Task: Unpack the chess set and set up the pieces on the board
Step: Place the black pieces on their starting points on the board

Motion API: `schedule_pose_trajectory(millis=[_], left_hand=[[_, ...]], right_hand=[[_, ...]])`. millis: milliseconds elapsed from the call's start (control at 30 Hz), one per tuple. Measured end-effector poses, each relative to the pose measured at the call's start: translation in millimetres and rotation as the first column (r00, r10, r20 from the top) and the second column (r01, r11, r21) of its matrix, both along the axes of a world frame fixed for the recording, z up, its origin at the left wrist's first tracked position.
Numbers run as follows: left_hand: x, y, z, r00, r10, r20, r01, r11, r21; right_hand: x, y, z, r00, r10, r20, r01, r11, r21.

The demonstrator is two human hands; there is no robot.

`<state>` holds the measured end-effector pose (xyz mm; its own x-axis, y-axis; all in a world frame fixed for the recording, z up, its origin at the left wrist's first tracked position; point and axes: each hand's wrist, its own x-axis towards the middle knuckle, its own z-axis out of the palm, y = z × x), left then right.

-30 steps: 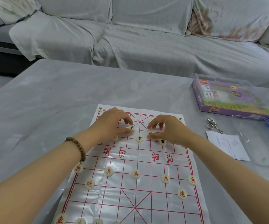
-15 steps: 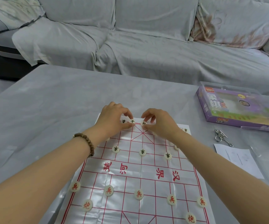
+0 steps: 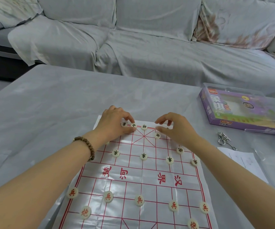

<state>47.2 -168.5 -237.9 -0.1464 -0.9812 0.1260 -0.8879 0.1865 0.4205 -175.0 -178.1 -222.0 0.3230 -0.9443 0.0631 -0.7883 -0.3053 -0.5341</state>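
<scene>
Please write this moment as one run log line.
left hand: pinching black piece | right hand: open | board: far row

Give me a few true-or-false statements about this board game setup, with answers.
1. The left hand wears a beaded bracelet at the wrist. True.
2. The board has blue lines. False: they are red.
3. Five red-lettered pieces stand in one row on the near side. True.
4. The purple box sits left of the board. False: it is to the right.
5. The right hand rests on the sofa. False: it hovers over the board's far edge.
</scene>
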Motion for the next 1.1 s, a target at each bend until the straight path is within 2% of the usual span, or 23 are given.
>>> schedule_pose_trajectory(millis=[167, 333, 500, 700, 1100], left_hand=[[-1, -1, 2, 1.0, 0.002, 0.006, -0.002, 1.0, 0.011], [-9, 0, 3, 0.994, -0.091, 0.068, 0.092, 0.996, -0.007], [-25, -2, 3, 0.99, -0.116, 0.085, 0.119, 0.993, -0.021], [-27, -5, 2, 0.989, -0.115, 0.091, 0.116, 0.993, -0.009], [-29, -6, 2, 0.994, -0.099, 0.045, 0.1, 0.995, -0.016]], right_hand=[[-13, 5, 1, 0.972, 0.063, -0.226, -0.068, 0.998, -0.013], [-8, 7, 1, 0.947, 0.099, -0.304, -0.118, 0.992, -0.043], [-3, 1, 2, 0.955, 0.113, -0.274, -0.127, 0.991, -0.033], [1, 0, 1, 0.94, 0.055, -0.337, -0.086, 0.993, -0.076], [-1, -3, -4, 0.969, -0.007, -0.246, -0.016, 0.996, -0.089]])
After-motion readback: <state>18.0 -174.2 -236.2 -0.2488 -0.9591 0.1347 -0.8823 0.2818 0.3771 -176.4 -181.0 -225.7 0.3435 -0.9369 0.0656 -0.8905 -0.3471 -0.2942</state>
